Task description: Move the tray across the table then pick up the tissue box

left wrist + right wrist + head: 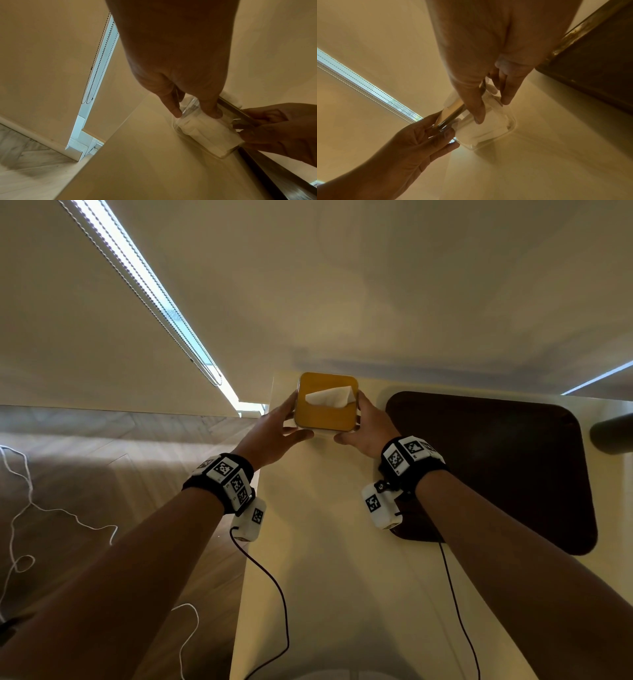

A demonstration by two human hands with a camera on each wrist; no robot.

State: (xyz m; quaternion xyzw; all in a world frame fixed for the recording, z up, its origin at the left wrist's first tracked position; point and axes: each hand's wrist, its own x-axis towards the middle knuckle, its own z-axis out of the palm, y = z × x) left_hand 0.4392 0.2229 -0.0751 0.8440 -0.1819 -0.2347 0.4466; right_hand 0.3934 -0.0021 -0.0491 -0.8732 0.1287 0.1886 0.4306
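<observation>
Cream tabletop, both hands clasping the tissue box at its far left corner.

Pale table runs forward beside herringbone wood floor; a dark brown tray lies on its right part, just right of the box. Both forearms reach out, marker bands on the wrists. Left hand and right hand grip opposite sides of the tissue box, thumbs on its near face, base seemingly on the table. Beyond: beige wall, blind with bead chain.
</observation>
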